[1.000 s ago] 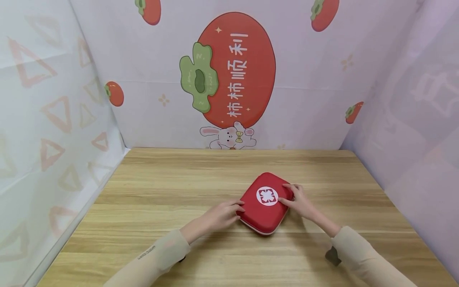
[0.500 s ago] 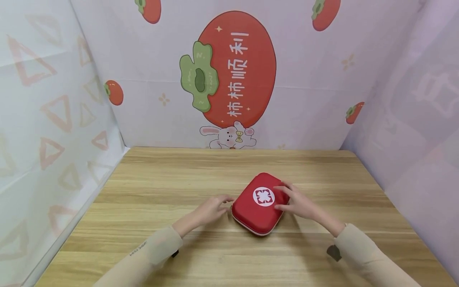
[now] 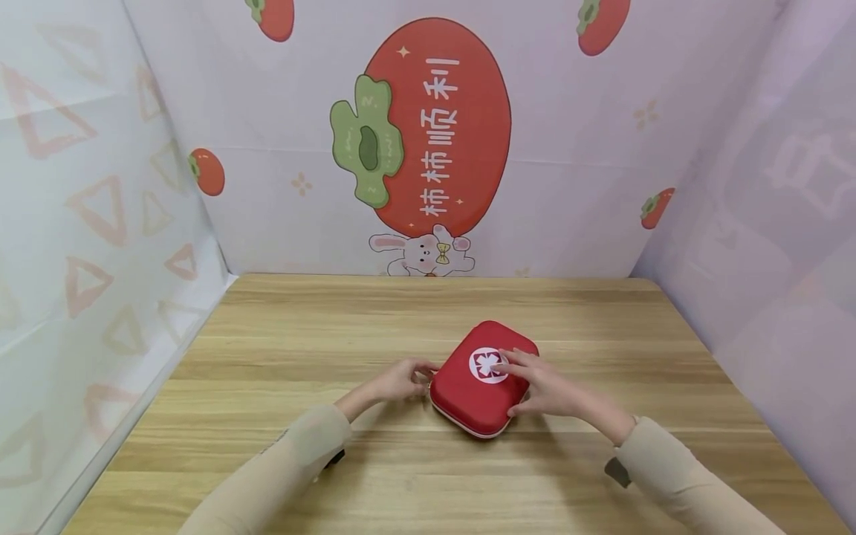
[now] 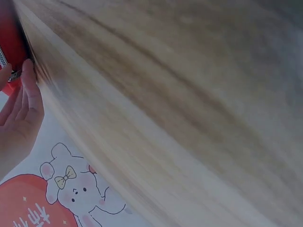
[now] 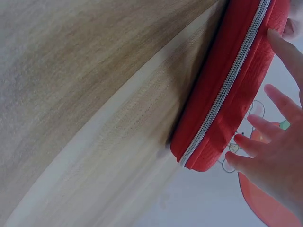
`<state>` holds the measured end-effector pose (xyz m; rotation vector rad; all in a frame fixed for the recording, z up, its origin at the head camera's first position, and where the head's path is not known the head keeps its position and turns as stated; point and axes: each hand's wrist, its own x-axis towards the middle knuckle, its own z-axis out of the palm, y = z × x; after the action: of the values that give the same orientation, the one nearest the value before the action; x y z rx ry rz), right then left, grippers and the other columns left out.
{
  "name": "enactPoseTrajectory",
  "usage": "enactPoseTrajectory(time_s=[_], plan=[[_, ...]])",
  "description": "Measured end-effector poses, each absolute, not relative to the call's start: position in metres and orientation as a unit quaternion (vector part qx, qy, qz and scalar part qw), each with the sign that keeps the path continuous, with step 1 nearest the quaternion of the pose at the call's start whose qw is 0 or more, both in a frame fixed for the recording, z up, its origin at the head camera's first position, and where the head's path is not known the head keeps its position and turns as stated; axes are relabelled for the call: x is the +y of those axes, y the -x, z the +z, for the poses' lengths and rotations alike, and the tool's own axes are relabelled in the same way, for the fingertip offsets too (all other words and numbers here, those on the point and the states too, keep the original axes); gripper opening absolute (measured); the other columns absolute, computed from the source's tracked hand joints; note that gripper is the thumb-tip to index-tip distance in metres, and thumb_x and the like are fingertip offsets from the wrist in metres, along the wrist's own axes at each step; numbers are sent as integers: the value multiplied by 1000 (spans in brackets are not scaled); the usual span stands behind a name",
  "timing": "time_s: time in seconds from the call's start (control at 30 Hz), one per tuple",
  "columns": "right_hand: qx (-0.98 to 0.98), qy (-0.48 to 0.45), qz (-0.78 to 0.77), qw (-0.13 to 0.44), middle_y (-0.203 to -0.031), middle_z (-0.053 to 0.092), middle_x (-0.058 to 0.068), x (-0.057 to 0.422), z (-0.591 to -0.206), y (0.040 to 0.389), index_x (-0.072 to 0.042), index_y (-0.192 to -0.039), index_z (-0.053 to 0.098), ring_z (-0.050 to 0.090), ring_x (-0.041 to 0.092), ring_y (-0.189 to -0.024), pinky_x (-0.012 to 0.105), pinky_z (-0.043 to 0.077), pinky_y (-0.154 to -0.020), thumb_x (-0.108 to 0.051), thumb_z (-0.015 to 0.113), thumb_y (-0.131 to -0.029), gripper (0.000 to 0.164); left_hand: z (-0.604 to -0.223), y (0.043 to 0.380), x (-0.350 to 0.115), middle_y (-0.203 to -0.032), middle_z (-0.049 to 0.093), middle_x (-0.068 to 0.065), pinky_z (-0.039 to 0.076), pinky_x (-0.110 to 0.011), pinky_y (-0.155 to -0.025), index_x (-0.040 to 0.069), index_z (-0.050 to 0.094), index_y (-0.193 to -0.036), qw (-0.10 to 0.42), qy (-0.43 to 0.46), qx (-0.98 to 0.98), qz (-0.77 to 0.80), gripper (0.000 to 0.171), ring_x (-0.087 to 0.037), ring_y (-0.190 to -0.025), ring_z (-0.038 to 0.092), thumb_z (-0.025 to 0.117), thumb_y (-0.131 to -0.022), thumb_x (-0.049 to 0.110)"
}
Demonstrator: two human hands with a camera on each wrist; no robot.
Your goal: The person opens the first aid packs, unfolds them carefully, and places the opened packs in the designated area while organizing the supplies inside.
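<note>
A red zippered first-aid case [image 3: 464,397] with a white round emblem lies closed and angled on the wooden table. My left hand [image 3: 403,380] is at its left side. In the left wrist view, thumb and index finger of that hand pinch the small metal zipper pull [image 4: 15,75] at the case's side. Over the right part of the lid my right hand [image 3: 550,388] spreads its fingers, the thumb at the lower right edge. The right wrist view shows the silver zipper [image 5: 222,97] running along the side, with one fingertip resting on the red wall.
The wood-grain table [image 3: 321,319] extends around the case on all sides. A printed cloth backdrop [image 3: 281,223] with persimmons and a rabbit stands behind it, and pale cloth walls [image 3: 769,245] rise at left and right.
The case has shifted slightly left. My left hand came off its left edge and went to the zipper pull there; my right hand moved from the right edge further over the lid.
</note>
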<state>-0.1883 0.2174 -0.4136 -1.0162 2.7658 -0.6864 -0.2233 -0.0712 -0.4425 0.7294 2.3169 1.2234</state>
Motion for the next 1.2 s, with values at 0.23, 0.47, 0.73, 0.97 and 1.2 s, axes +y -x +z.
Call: enactPoseTrajectory(time_s=[0.23,0.47,0.73,0.97,1.2], plan=[[908,339,-235,71,-136,35,17,217,-418,190,-9,-121,54,23,42,-125,58,35,-93,-28,76,-67,61,-455,231,-69,-105,58,-17,51,-28,-50,-3,50,-119,230,-246,824,455,41,-17,-69,58,53,-78,-10],[905,346,-240,67,-135,35,16,220,-422,192,-10,-120,54,24,41,-124,57,36,-92,-30,77,-65,63,-472,241,-74,-80,61,-4,50,-25,-48,2,64,-91,220,-275,833,426,12,-11,-57,54,59,-80,2],[906,349,-234,49,-135,36,17,221,-426,191,-10,-121,54,25,41,-124,57,39,-90,-30,79,-63,66,-449,226,-76,-74,60,-4,45,-19,-44,-2,61,-81,188,-283,851,401,4,-10,-54,51,60,-81,2],[919,339,-199,20,-134,38,15,216,-426,187,-14,-122,53,28,40,-123,58,38,-90,-37,77,-64,67,-449,223,-83,-71,58,-11,50,-23,-47,-3,52,-81,208,-296,835,415,5,-14,-55,54,51,-86,-3],[930,335,-152,-6,-132,40,13,209,-427,186,-16,-123,52,31,37,-122,56,38,-92,-42,76,-63,70,-449,219,-92,-70,55,-10,46,-19,-47,-1,49,-81,176,-332,851,367,8,-14,-58,51,46,-86,-6]])
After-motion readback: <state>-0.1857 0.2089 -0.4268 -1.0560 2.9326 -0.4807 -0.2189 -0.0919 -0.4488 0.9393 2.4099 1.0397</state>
